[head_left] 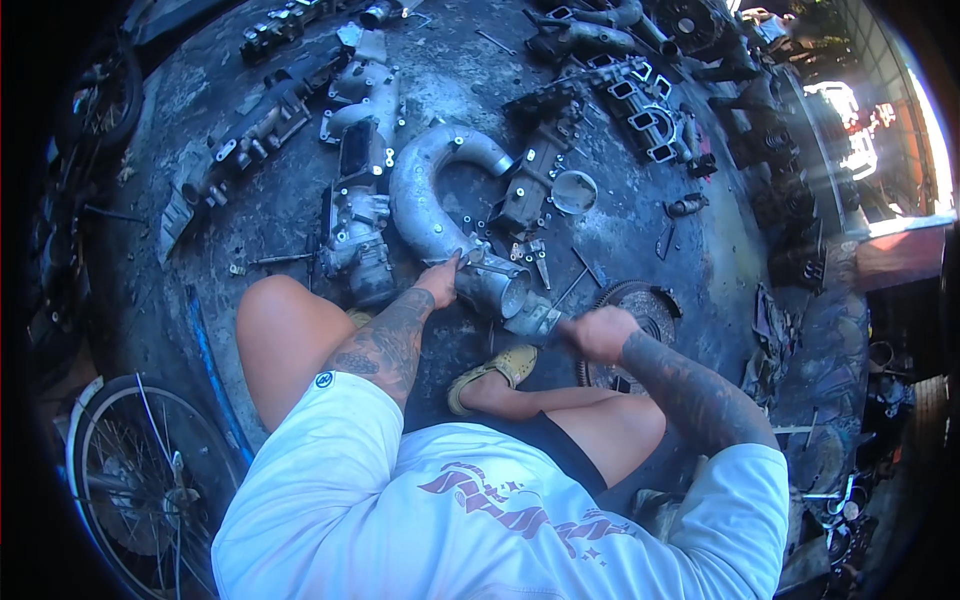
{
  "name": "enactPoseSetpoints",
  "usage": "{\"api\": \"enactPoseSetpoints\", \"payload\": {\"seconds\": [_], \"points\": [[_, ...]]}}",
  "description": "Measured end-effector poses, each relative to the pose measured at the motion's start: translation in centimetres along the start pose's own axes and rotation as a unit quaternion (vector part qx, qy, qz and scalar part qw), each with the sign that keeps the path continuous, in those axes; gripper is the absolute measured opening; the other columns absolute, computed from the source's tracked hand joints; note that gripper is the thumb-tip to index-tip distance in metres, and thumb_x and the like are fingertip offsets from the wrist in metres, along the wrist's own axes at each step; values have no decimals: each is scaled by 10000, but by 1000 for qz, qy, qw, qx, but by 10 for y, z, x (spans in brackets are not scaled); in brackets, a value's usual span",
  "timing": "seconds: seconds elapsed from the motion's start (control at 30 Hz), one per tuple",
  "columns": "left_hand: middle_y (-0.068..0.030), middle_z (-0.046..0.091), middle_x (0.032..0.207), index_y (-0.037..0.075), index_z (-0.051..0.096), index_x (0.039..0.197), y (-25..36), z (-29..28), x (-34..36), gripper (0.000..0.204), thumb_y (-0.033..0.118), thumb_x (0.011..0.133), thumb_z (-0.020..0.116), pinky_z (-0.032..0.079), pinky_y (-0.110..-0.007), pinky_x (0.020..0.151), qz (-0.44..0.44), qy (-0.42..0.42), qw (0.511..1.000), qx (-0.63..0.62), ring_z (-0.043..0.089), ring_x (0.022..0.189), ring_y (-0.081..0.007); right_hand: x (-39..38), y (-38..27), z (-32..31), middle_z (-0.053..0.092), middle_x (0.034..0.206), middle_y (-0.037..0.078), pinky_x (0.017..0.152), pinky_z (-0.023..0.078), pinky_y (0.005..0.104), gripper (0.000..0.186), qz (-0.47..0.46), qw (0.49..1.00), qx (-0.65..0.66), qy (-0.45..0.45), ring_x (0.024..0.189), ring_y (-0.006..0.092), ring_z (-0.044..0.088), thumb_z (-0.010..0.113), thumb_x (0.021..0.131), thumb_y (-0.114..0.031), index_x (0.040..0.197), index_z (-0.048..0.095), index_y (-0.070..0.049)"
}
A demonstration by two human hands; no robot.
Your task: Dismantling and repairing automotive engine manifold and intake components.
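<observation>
A large curved silver metal pipe (416,190) lies on the floor in front of me, bent like a hook. Its near end widens into an open round mouth (514,292). My left hand (440,280) grips the side of the pipe near that end, fingers partly hidden. To the right of the mouth, my right hand (598,333) is closed in a fist, slightly blurred. What it holds is unclear. A grey metal piece (533,318) sits between the fist and the pipe mouth; whether it is in the hand or on the floor, I cannot tell.
A toothed flywheel (650,312) lies by my right forearm. Left of the pipe is a silver metal housing (358,235); beyond it rests a dark rectangular block (528,190) beside a round cup (574,192). Gaskets (645,108) lie far right. A bicycle wheel (135,480) stands lower left.
</observation>
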State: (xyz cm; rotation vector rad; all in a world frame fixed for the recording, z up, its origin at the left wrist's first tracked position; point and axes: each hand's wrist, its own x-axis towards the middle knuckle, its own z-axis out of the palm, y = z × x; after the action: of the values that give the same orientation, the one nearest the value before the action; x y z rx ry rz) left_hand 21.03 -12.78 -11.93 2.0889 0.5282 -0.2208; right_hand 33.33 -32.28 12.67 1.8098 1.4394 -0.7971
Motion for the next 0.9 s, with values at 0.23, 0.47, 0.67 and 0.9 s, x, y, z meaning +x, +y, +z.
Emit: {"api": "enactPoseSetpoints", "payload": {"seconds": [0.23,0.47,0.67,0.9], "points": [[-248,554,1136,29,296,1355,-5,-9,9,643,42,752,516,401,-433,931,5,-27,998,59,526,1082,-375,19,15,-2,637,758,131,594,501,458,235,-126,990,-28,49,699,349,630,503,849,-323,979,527,-127],[-260,563,1109,8,354,1309,-13,-8,15,566,57,765,501,413,-431,913,-5,15,997,70,539,1053,-382,45,31,-11,636,741,153,612,496,452,264,200,960,82,179,704,348,628,517,858,-377,960,533,-133],[-264,567,1094,-13,366,1287,-10,-5,14,552,74,761,510,413,-437,911,18,16,996,84,539,1050,-384,50,50,3,632,740,157,595,486,450,241,-77,985,-45,148,720,347,623,511,859,-378,941,534,-152],[-284,571,1044,-28,388,1262,1,-7,10,573,148,748,568,443,-445,851,-13,35,999,33,563,967,-411,73,45,26,559,631,130,517,421,400,343,282,765,378,439,581,299,571,503,903,-371,932,523,-30]]}}
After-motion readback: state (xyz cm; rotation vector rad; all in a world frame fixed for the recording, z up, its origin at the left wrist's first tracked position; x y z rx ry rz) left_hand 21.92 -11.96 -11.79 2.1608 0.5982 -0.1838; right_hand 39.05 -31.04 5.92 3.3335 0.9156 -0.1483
